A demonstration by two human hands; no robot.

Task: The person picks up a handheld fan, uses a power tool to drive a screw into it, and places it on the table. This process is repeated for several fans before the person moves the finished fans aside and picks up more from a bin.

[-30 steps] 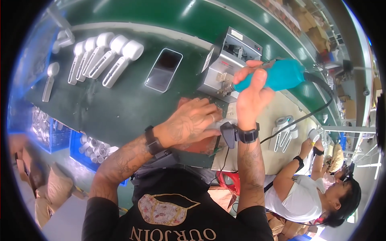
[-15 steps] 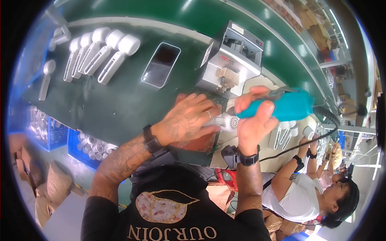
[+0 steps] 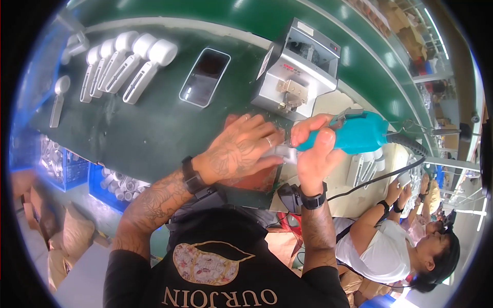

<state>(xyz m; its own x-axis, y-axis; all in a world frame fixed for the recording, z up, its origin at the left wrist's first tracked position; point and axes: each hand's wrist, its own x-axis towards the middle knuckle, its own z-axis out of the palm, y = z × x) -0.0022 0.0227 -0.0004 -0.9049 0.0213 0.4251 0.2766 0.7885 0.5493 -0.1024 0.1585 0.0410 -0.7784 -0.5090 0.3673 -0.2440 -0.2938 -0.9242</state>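
My right hand grips a teal electric screwdriver, held nearly level with its tip pointing left. The tip meets a small white plastic part that my left hand presses down on the green mat at the near edge of the bench. The fingers of both hands hide most of the part. A black cable runs from the back of the tool off to the right.
A grey metal feeder box stands just behind my hands. A phone lies left of it, and several white handled parts lie in a row at the far left. Blue bins hang below the bench. Another person sits at right.
My right hand has brought the screwdriver down from an upright hold near the feeder box and turned it level against the part. My left hand has stayed on the part.
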